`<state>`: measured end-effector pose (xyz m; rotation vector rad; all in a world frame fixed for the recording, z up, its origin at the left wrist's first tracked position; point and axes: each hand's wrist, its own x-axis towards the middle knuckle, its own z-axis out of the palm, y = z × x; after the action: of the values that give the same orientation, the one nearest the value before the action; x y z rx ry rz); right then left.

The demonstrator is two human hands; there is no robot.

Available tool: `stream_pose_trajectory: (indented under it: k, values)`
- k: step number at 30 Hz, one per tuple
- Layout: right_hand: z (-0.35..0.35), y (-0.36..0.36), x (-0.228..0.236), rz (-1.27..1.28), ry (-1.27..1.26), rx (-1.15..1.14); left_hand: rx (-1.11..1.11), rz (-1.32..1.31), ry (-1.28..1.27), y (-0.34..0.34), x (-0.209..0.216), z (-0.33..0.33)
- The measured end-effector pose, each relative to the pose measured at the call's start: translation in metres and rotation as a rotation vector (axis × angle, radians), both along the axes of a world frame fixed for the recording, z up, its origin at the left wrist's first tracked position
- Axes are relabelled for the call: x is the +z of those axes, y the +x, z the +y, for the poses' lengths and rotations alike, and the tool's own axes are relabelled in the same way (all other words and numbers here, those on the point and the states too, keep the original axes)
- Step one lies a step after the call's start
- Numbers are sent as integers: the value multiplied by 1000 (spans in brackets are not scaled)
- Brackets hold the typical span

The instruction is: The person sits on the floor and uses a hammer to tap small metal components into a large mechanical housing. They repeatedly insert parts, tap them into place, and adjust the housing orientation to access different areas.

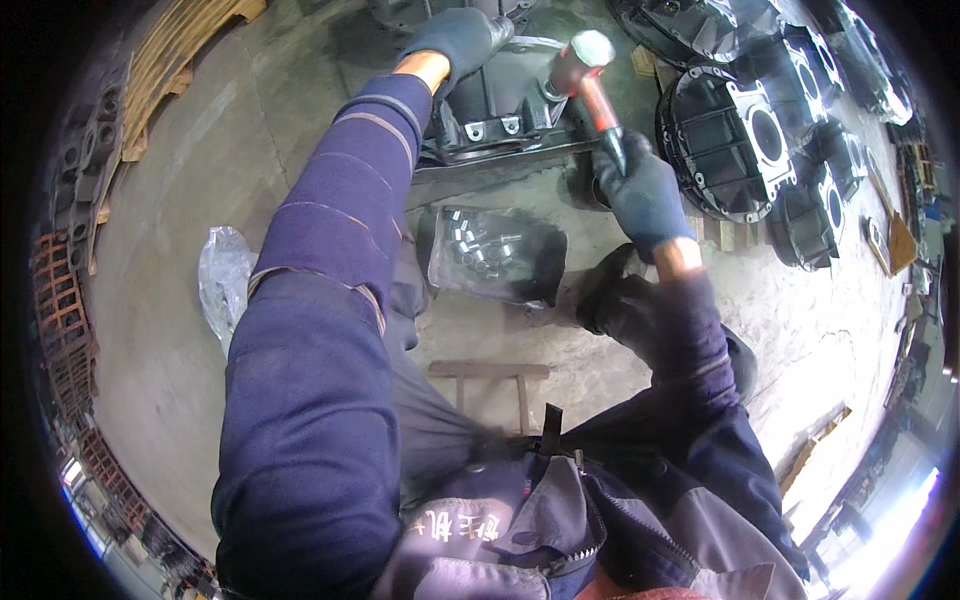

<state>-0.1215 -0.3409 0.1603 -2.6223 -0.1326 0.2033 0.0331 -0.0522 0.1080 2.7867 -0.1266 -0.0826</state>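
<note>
My right hand (pixel 645 195), in a dark glove, is wrapped round the handle of a hammer (pixel 597 105) with a red shaft and a pale striking face. The hammer head is over the right side of a dark cast metal housing (pixel 500 90); I cannot tell whether they touch. At the housing's far left side is my left hand (pixel 458 42), also gloved, its fingers curled and their tips hidden. Nearer to me, a dark tray (pixel 545 262) on the floor holds several short shiny metal sleeves (pixel 480 243).
More dark housings (pixel 715 145) with round openings stand on the right. Clear plastic wrapping (pixel 225 272) lies at the left, beyond my left sleeve. Between my legs is a small metal frame (pixel 490 371). A wooden pallet (pixel 175 65) is at the far left.
</note>
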Motion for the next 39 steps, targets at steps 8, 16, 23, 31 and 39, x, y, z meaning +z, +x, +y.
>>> stream_pose_trajectory:
  k: [8,16,23,31,39]
  values:
    - [-23,14,8,-251,578,106,-10,14,34,3,-5,1]
    - [-12,16,-10,-34,42,24,-29,12,71,4,-4,2]
    - [-24,10,5,-451,328,48,10,1,23,-4,6,-4]
    - [-13,-17,-22,6,376,-183,49,9,50,-5,15,-9]
    - [14,-169,-161,785,889,-440,-29,-51,63,8,4,-5]
